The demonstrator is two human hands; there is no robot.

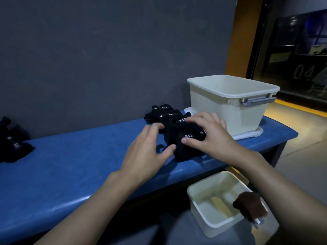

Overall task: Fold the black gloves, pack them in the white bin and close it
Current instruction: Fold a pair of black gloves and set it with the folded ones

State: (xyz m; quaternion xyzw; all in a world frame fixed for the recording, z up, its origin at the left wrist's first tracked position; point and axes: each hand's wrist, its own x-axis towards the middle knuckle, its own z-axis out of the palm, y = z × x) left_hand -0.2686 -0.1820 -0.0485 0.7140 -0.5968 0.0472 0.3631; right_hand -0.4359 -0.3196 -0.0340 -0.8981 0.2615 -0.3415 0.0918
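A row of folded black gloves with white "5.11" tags lies on the blue bench, just left of the open white bin. My right hand lies on top of the nearest glove, thumb on its front edge by the tag. My left hand touches the same glove's left side with thumb and fingertips. The bin stands on its white lid. More black gloves lie unfolded at the bench's far left.
A grey wall runs behind the bench. On the floor below the bench's front edge stands a second white bin with a brown brush-like thing on its rim. An orange door frame and glass door are at the right.
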